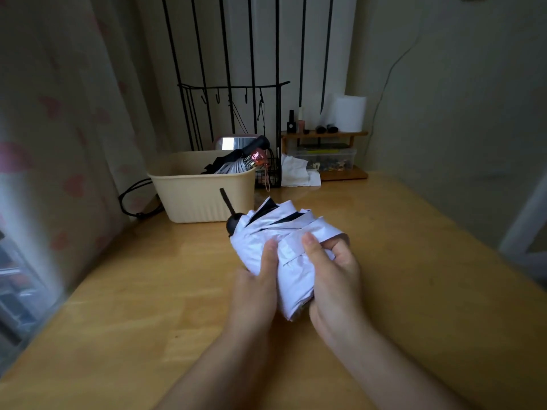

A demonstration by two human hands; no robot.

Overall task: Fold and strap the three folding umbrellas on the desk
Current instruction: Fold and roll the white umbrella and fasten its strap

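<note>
Collapsed white fabric umbrella (pixel 296 232) with black knob handle, over the middle of the light wooden desk (pixel 133 291), left hand (pixel 257 279) and right hand (pixel 334 273) both gripping its pleats, thumbs flanking a white strap (pixel 291 251), possibly unfastened, ribbed beige plastic basket (pixel 204 196) behind.

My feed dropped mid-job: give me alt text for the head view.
The left hand and right hand grip a folded white umbrella over a wooden desk, thumbs at its strap. Behind, a beige bin holds other umbrellas.
</note>
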